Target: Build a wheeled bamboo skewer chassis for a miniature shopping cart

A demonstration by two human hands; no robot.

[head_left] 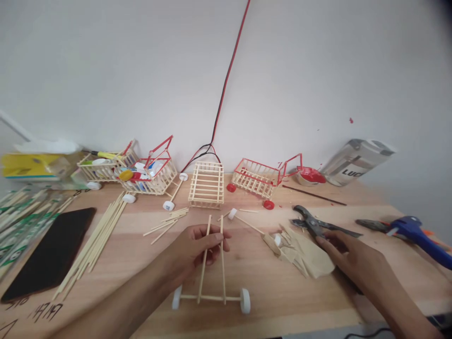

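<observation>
My left hand [197, 247] is pinched round two upright sticks of a small wooden frame [212, 278]. The frame ends in an axle with two white wheels [245, 301] near the table's front edge. My right hand [353, 256] reaches to the right, its fingers resting on the dark handles of a pair of cutting pliers [318, 226] lying on the table. Whether those fingers are closed round the handles I cannot make out. A crumpled brown paper scrap [307, 256] with stick offcuts lies between the two hands.
Along the wall stand stick-built carts: a plain basket [206, 184], a red-trimmed cart [257, 179], two more at left [151, 174]. Loose sticks [95, 240], a black slab [49, 252], a blue tool [416, 233], a red paint lid [310, 176] and a silver can [356, 162] surround them.
</observation>
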